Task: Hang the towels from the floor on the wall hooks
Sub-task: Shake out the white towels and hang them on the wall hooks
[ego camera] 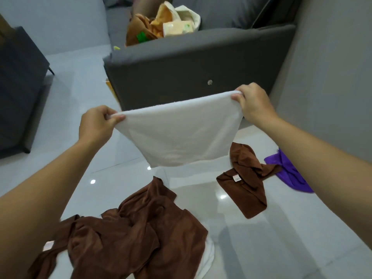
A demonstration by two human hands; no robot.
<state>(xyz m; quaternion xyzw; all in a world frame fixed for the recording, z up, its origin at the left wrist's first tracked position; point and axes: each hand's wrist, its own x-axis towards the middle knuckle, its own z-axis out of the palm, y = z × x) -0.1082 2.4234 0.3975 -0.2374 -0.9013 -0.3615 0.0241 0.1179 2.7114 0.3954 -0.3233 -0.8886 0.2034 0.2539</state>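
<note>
A white towel hangs stretched between my hands above the floor. My left hand pinches its left top corner and my right hand pinches its right top corner. On the glossy floor below lies a large crumpled brown towel with a bit of white cloth under its right edge. A smaller brown towel lies to the right, and a purple towel beyond it, partly behind my right forearm. No wall hooks are in view.
A dark grey sofa stands straight ahead with bags and cloth piled on its seat. A dark cabinet stands at the left. A grey wall runs along the right.
</note>
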